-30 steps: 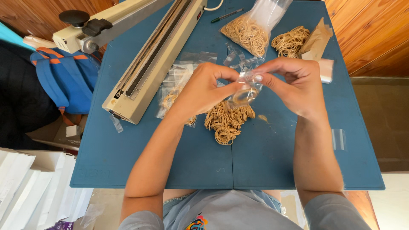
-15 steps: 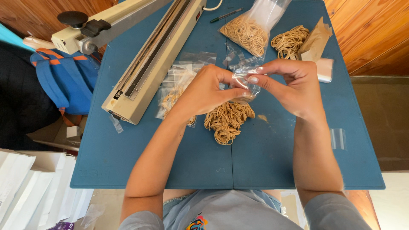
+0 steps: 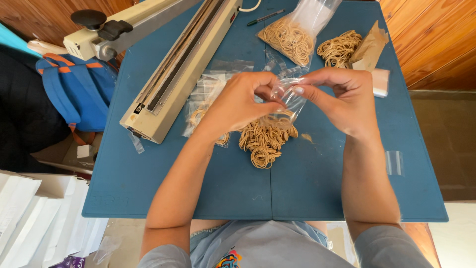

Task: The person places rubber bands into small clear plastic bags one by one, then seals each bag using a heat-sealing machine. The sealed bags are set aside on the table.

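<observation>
My left hand [image 3: 238, 104] and my right hand [image 3: 342, 99] together hold a small clear plastic bag [image 3: 289, 97] above the blue table [image 3: 148, 178]. Each hand pinches one side of the bag's top edge, and a few tan rubber bands show in its lower part. Directly below the bag lies a loose pile of tan rubber bands [image 3: 263, 141]. A stack of small clear bags [image 3: 208, 97], some with rubber bands inside, sits under my left hand.
A long beige heat sealer [image 3: 183, 64] lies diagonally at the upper left. A large open bag of rubber bands [image 3: 292, 37], another loose heap [image 3: 339, 47], brown paper [image 3: 369, 47] and a pen [image 3: 265, 17] sit at the far edge. A blue backpack [image 3: 74, 89] is left of the table.
Both hands have lifted the small bag slightly up and away from the pile, and the bag's top is now pinched between them.
</observation>
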